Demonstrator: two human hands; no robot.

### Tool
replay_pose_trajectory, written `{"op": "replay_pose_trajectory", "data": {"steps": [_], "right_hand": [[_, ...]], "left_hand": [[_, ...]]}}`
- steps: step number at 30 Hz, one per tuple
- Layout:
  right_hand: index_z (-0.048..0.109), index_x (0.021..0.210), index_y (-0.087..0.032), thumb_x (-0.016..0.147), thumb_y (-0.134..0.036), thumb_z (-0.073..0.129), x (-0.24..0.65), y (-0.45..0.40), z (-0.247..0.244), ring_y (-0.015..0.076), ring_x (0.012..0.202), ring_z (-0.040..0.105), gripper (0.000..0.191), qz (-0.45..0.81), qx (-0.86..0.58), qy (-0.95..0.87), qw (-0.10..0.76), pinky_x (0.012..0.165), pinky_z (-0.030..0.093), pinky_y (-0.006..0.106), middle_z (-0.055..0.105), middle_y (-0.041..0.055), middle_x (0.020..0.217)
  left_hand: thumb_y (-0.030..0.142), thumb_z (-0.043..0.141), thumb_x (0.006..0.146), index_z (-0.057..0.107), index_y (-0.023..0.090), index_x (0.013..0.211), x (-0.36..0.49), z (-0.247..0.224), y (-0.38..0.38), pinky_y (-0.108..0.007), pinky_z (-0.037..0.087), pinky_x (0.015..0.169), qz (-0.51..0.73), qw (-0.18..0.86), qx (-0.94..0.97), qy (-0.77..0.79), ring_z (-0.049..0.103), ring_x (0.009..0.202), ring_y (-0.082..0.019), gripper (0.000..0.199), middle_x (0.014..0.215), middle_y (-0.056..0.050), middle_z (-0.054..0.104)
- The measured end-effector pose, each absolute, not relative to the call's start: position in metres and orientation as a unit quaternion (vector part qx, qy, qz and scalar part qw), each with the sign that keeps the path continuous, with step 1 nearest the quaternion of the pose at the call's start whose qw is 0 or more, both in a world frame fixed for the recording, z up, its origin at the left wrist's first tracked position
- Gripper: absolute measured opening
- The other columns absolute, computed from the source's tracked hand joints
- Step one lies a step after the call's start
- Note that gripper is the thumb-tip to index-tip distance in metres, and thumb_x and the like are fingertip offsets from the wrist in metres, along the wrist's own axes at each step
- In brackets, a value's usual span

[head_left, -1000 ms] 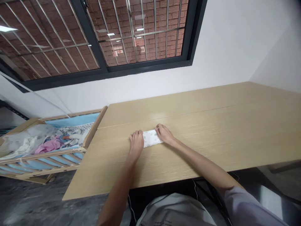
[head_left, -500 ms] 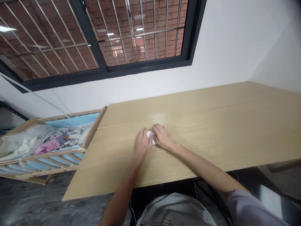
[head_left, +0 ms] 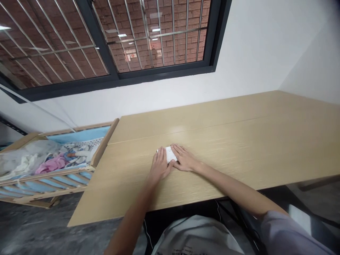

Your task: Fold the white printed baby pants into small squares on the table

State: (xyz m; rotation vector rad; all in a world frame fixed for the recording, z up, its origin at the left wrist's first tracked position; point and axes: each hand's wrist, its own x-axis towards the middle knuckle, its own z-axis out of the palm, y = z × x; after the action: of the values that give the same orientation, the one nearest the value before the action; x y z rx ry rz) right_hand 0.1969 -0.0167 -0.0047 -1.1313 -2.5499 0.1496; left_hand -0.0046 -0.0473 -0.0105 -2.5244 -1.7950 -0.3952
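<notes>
A small white piece, looking like folded tissue or cloth [head_left: 170, 154], lies flat on the wooden tabletop [head_left: 225, 148]. My left hand [head_left: 160, 165] rests on its left edge, fingers stretched out and pointing away from me. On its right edge lies my right hand [head_left: 185, 158], also with flat, extended fingers. Both thumbs come close together at the near side of the white piece. The middle of the piece shows between the hands, while its side edges are partly hidden under the fingers.
A wooden crib [head_left: 105, 148] with blue lining and a pile of clothes stands against the table's left end. Behind the table are a white wall [head_left: 247, 53] and a dark-framed, barred window [head_left: 167, 72]. A seam runs along the tabletop.
My hands have flattened and spread slightly apart, so more of the white piece shows between them. The view has shifted slightly.
</notes>
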Motion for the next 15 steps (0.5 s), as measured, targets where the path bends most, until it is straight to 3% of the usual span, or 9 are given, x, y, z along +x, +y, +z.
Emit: {"op": "replay_pose_trajectory", "data": {"steps": [3, 10, 12, 15], "right_hand": [[0.015, 0.162, -0.005, 0.098, -0.066, 0.037, 0.207, -0.020, -0.004, 0.0350, 0.155, 0.017, 0.091, 0.068, -0.408, -0.895, 0.168, 0.125, 0.023, 0.052, 0.020, 0.0215, 0.166], [0.014, 0.162, -0.004, 0.098, -0.068, 0.036, 0.219, -0.021, 0.007, 0.0367, 0.154, 0.020, 0.093, 0.068, -0.407, -0.897, 0.159, 0.124, 0.023, 0.052, 0.020, 0.0233, 0.166], [0.016, 0.162, -0.006, 0.096, -0.070, 0.040, 0.222, -0.020, 0.017, 0.0375, 0.154, 0.019, 0.095, 0.063, -0.397, -0.901, 0.166, 0.124, 0.022, 0.054, 0.021, 0.0227, 0.166], [0.026, 0.160, -0.012, 0.094, -0.071, 0.044, 0.227, -0.021, 0.032, 0.0379, 0.150, 0.028, 0.090, 0.064, -0.364, -0.912, 0.179, 0.121, 0.026, 0.055, 0.032, 0.0208, 0.162]], "left_hand": [[0.056, 0.034, 0.101, 0.018, 0.007, 0.160, -0.015, -0.015, -0.049, -0.054, 0.029, 0.121, -0.136, 0.014, -0.806, -0.576, 0.018, 0.155, -0.034, 0.078, 0.165, -0.025, 0.023], [0.058, 0.041, 0.099, 0.017, 0.004, 0.159, -0.027, -0.008, -0.063, -0.054, 0.028, 0.120, -0.164, 0.063, -0.817, -0.550, 0.018, 0.155, -0.036, 0.084, 0.165, -0.027, 0.021], [0.055, 0.047, 0.097, 0.024, 0.007, 0.158, -0.031, 0.001, -0.069, -0.052, 0.026, 0.120, -0.169, 0.093, -0.822, -0.536, 0.018, 0.155, -0.036, 0.080, 0.166, -0.025, 0.022], [0.042, 0.052, 0.098, 0.049, 0.020, 0.144, -0.038, 0.013, -0.074, -0.048, 0.033, 0.114, -0.154, 0.107, -0.834, -0.518, 0.041, 0.144, -0.032, 0.052, 0.156, -0.017, 0.046]]}}
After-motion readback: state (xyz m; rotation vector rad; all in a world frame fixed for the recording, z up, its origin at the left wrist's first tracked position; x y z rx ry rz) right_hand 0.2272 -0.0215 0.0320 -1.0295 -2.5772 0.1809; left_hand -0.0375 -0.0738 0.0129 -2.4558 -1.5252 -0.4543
